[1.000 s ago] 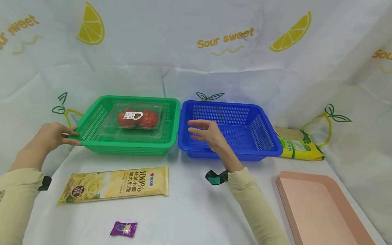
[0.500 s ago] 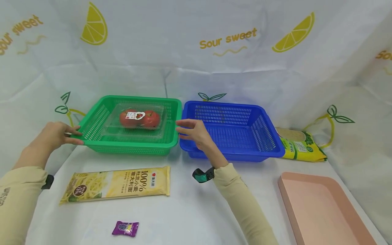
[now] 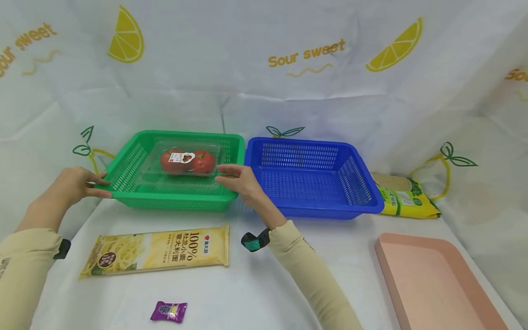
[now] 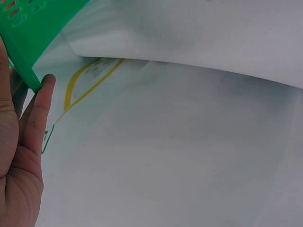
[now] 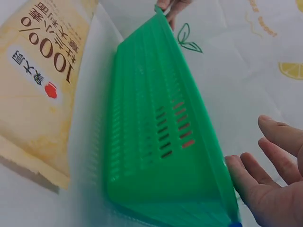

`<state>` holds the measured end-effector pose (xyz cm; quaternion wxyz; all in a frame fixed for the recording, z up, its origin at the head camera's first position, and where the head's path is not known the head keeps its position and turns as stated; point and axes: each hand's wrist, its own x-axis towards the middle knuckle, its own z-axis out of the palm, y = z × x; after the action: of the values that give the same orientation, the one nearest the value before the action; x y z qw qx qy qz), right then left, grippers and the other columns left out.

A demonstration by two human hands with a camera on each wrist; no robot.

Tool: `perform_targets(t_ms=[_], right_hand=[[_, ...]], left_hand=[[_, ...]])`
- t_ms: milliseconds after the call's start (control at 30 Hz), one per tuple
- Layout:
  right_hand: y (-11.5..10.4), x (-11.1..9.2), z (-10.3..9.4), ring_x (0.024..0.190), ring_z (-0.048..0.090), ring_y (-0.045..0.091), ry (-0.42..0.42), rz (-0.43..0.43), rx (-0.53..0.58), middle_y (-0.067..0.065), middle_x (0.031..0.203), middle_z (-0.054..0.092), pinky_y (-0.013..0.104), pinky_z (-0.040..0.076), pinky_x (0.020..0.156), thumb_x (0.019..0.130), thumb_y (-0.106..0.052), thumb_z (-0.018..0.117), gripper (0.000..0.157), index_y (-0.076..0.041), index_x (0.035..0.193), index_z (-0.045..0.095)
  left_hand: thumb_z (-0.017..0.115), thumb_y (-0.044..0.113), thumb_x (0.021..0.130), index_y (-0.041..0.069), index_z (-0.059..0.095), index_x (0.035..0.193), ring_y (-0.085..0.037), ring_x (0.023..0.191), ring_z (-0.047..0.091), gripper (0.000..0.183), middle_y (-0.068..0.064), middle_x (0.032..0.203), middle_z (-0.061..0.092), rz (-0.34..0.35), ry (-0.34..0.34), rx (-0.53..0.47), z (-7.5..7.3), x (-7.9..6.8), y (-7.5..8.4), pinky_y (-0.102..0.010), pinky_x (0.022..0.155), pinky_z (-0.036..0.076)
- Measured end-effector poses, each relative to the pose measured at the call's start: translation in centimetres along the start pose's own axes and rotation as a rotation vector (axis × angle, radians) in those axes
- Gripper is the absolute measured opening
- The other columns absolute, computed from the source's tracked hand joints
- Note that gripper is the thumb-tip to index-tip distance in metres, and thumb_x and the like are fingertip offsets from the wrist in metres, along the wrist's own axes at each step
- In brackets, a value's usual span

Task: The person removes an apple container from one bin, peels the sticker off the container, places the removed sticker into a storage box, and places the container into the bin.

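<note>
Green basket (image 3: 177, 197) is pinched by left hand (image 3: 72, 185), right hand (image 3: 245, 184) spread.

The right hand (image 3: 243, 183) has moved left: a second ago it hung over the blue basket (image 3: 313, 211), half a second ago its fingertips reached the right rim of the green basket (image 3: 173, 196), and now in the head view they overlap the right end of the tomato pack (image 3: 181, 161), contact unclear; wristband (image 3: 250, 242) and sleeve (image 3: 313, 270) have shifted left too
</note>
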<state>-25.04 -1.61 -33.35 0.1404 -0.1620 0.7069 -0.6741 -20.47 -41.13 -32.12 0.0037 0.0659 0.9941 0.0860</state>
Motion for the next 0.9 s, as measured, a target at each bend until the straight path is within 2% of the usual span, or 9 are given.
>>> perform_targets(t_ms=[100, 167, 233, 400, 533, 600, 667, 733, 900], right_hand=[[0.5, 0.2, 1.0, 0.123, 0.053, 0.031, -0.013, -0.033, 0.015, 0.020, 0.136, 0.053, 0.032, 0.048, 0.095, 0.091, 0.000, 0.063, 0.040, 0.006, 0.130, 0.055], [0.8, 0.4, 1.6, 0.126, 0.050, 0.033, -0.011, -0.047, 0.002, 0.020, 0.137, 0.052, 0.033, 0.046, 0.097, 0.091, 0.000, 0.063, 0.041, 0.005, 0.131, 0.054], [0.9, 0.6, 2.2, 0.129, 0.046, 0.034, -0.002, -0.056, -0.006, 0.019, 0.139, 0.050, 0.034, 0.044, 0.099, 0.091, 0.000, 0.063, 0.043, 0.005, 0.133, 0.053], [1.1, 1.2, 3.6, 0.134, 0.040, 0.028, 0.084, -0.044, -0.089, 0.012, 0.141, 0.050, 0.038, 0.037, 0.106, 0.090, -0.005, 0.066, 0.045, -0.001, 0.134, 0.055], [1.2, 2.0, 4.3, 0.141, 0.029, 0.026, 0.156, -0.015, -0.116, 0.012, 0.149, 0.040, 0.043, 0.032, 0.109, 0.090, -0.006, 0.067, 0.048, -0.003, 0.136, 0.053], [1.2, 2.4, 4.4, 0.144, 0.021, 0.025, 0.186, 0.008, -0.105, 0.012, 0.154, 0.031, 0.043, 0.031, 0.110, 0.090, -0.006, 0.067, 0.050, -0.004, 0.137, 0.052], [1.3, 2.8, 4.5, 0.145, 0.016, 0.025, 0.214, 0.030, -0.086, 0.012, 0.157, 0.025, 0.042, 0.032, 0.109, 0.090, -0.005, 0.067, 0.051, -0.005, 0.138, 0.051], [1.3, 3.3, 4.6, 0.146, 0.012, 0.026, 0.230, 0.054, -0.067, 0.012, 0.158, 0.020, 0.041, 0.034, 0.108, 0.090, -0.005, 0.067, 0.053, -0.006, 0.140, 0.050], [1.5, 4.3, 4.6, 0.146, 0.007, 0.025, 0.227, 0.120, 0.027, 0.011, 0.160, 0.012, 0.041, 0.035, 0.107, 0.089, -0.003, 0.067, 0.058, -0.007, 0.143, 0.045]], left_hand=[[0.081, 0.041, 0.069, -0.008, 0.070, 0.102, -0.046, 0.080, 0.058, 0.060, -0.029, 0.125, 0.049, 0.001, 0.006, -0.008, 0.0, -0.2, 0.0, -0.048, 0.072, 0.050], [0.081, 0.039, 0.069, -0.008, 0.070, 0.102, -0.055, 0.096, 0.054, 0.058, -0.029, 0.124, 0.050, 0.005, 0.012, -0.015, 0.0, -0.2, 0.1, -0.057, 0.080, 0.048], [0.081, 0.034, 0.071, -0.009, 0.070, 0.102, -0.058, 0.104, 0.049, 0.054, -0.030, 0.124, 0.050, 0.007, 0.010, -0.013, 0.0, -0.3, 0.2, -0.061, 0.085, 0.044], [0.081, 0.026, 0.073, -0.010, 0.069, 0.102, -0.057, 0.100, 0.051, 0.048, -0.030, 0.125, 0.049, 0.001, 0.005, 0.011, -0.1, -0.3, 0.4, -0.058, 0.080, 0.047], [0.081, 0.027, 0.072, -0.009, 0.069, 0.102, -0.054, 0.093, 0.055, 0.049, -0.029, 0.125, 0.048, -0.004, 0.001, 0.009, -0.1, -0.2, 0.4, -0.050, 0.073, 0.049], [0.081, 0.028, 0.072, -0.009, 0.069, 0.103, -0.049, 0.084, 0.058, 0.049, -0.029, 0.125, 0.048, -0.005, -0.002, 0.007, -0.1, -0.1, 0.4, -0.044, 0.068, 0.047], [0.081, 0.029, 0.072, -0.009, 0.069, 0.103, -0.049, 0.085, 0.058, 0.050, -0.028, 0.126, 0.048, -0.008, -0.004, 0.009, -0.2, -0.1, 0.4, -0.044, 0.068, 0.048], [0.080, 0.029, 0.072, -0.009, 0.069, 0.103, -0.045, 0.078, 0.059, 0.051, -0.028, 0.126, 0.048, -0.013, -0.008, 0.008, -0.2, 0.0, 0.4, -0.041, 0.064, 0.046], [0.079, 0.032, 0.073, -0.009, 0.069, 0.103, -0.049, 0.085, 0.058, 0.052, -0.028, 0.126, 0.047, -0.029, -0.014, 0.012, -0.2, 0.0, 0.5, -0.046, 0.069, 0.049]])
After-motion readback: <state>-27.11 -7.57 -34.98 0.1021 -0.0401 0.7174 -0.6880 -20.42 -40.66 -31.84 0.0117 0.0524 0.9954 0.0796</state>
